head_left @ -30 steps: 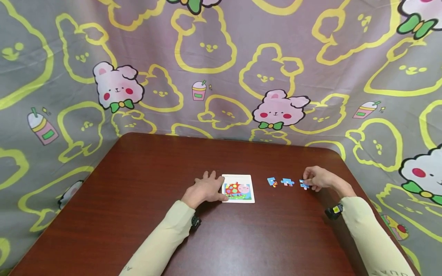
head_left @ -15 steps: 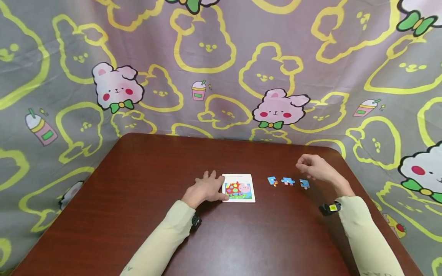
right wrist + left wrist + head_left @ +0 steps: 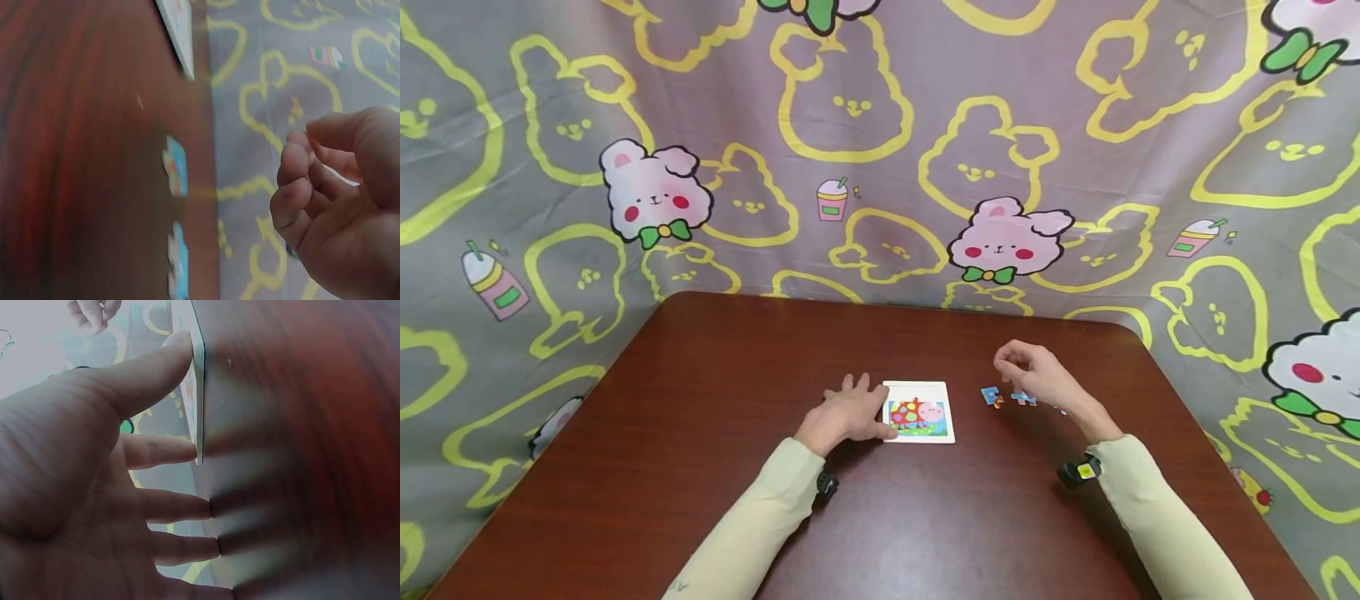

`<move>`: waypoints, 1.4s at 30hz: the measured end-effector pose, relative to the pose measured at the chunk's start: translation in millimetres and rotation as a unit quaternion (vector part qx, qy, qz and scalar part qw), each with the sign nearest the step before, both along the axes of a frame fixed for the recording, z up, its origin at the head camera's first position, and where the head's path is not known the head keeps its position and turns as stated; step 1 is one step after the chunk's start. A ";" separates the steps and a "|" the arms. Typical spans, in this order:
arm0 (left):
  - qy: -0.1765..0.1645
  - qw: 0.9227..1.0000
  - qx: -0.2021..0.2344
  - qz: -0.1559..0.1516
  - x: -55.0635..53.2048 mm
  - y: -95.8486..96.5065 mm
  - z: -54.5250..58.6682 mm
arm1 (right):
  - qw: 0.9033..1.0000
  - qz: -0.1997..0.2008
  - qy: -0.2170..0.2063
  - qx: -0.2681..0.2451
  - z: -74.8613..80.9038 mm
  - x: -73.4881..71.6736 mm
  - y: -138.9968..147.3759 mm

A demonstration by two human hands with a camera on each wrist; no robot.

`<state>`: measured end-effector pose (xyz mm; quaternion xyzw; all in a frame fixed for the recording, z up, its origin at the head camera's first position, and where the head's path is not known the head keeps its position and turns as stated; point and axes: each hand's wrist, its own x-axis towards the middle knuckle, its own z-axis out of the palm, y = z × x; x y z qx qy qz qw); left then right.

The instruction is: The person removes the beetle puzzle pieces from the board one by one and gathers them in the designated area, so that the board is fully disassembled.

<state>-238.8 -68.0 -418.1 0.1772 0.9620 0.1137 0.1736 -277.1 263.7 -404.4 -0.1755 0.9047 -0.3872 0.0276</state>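
Note:
A flat white-framed puzzle board (image 3: 952, 417) lies mid-table, its lower part showing a pink character with a red spotted body and its upper strip white. My left hand (image 3: 845, 414) rests beside it with spread, straight fingers. In the left wrist view the thumb and index finger touch the edge of the board (image 3: 200, 394). My right hand (image 3: 1037, 375) hovers above the blue jigsaw pieces, fingers loosely curled and nothing visible between them. The left jigsaw piece (image 3: 990, 395) shows whole; the middle jigsaw piece (image 3: 1022, 399) is partly covered, and the right one (image 3: 1059, 409) is mostly hidden behind the hand.
The brown wooden table (image 3: 775, 350) has rounded far corners. A grey curtain (image 3: 737, 100) with yellow bear outlines hangs behind it and along both sides. Each wrist wears a small black camera mount.
My right hand has let go of the right jigsaw piece, lifted, then moved left over the row of pieces. The left hand has stayed at the board's edge.

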 end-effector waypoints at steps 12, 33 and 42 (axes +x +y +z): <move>0.001 1.000 0.000 0.002 -0.5 -1.4 -1.1 | 0.998 0.041 -0.040 -0.025 -12.8 4.9 -52.9; 0.005 1.000 0.001 0.006 -4.8 -1.4 0.3 | 0.988 0.108 -0.098 -0.057 -24.0 -3.1 -100.2; -0.002 1.000 -0.001 0.003 -4.7 0.8 0.5 | 0.990 0.116 -0.084 -0.008 -32.8 -6.5 -114.9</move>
